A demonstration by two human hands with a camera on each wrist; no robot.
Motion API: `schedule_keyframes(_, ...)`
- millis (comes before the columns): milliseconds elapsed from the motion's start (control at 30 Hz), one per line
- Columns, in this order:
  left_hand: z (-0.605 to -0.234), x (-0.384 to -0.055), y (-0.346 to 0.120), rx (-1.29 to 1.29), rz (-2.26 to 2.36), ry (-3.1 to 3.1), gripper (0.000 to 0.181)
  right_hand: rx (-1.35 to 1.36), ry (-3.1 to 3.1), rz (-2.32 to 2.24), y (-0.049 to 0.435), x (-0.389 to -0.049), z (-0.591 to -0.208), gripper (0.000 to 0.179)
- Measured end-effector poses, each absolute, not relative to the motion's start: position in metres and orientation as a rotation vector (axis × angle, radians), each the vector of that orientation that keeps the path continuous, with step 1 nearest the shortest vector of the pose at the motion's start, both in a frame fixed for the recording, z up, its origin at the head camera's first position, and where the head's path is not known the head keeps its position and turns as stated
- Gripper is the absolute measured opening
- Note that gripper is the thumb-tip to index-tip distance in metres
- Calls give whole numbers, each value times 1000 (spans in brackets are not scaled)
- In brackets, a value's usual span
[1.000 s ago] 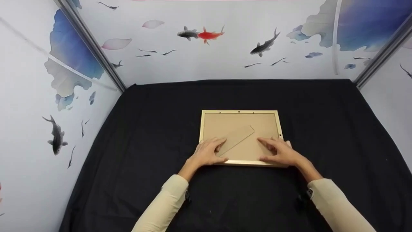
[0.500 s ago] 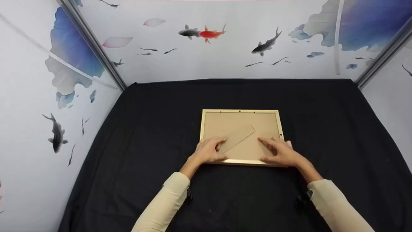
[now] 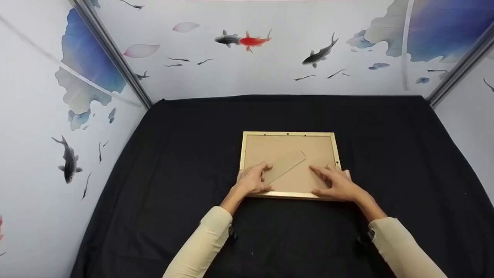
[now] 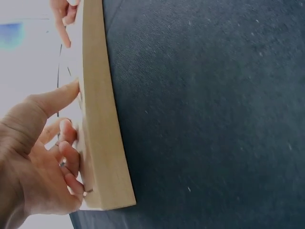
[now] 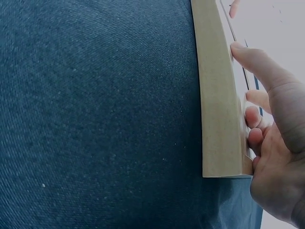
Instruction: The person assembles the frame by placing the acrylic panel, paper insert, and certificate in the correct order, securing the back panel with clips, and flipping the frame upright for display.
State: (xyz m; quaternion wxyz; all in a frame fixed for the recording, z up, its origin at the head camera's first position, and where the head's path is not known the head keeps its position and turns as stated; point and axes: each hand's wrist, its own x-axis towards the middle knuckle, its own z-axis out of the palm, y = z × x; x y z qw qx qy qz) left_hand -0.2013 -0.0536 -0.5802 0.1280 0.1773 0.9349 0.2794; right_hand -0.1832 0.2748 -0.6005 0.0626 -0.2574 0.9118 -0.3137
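A picture frame [image 3: 290, 194] with a pale gold wooden border lies back side up, its tan backing board [image 3: 279, 144] showing. A narrow stand leg [image 3: 287, 162] lies slantwise on that board. At the near left corner rests my left hand [image 3: 252, 179], thumb on the near border and bent fingers on the board. My right hand [image 3: 335, 183] rests at the near right corner, index finger stretched inward over the board and thumb at the near border. Both wrist views show the thumb tips touching the top of the frame's edge. The frame's front is hidden underneath.
A black cloth [image 3: 185, 154] covers the table under the frame. White panels painted with fish and lotus leaves stand at the back [image 3: 270, 77] and both sides, joined by grey metal posts [image 3: 135, 85].
My left forearm has shifted slightly to the right, and the left hand has turned a little. The right hand and the frame keep their places.
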Motion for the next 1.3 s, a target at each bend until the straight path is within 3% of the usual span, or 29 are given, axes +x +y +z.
schedule_keyframes(1300, -582, -202, -54, 544, 740, 2734, 71, -780, 2760, -968, 273, -183, -600, 77)
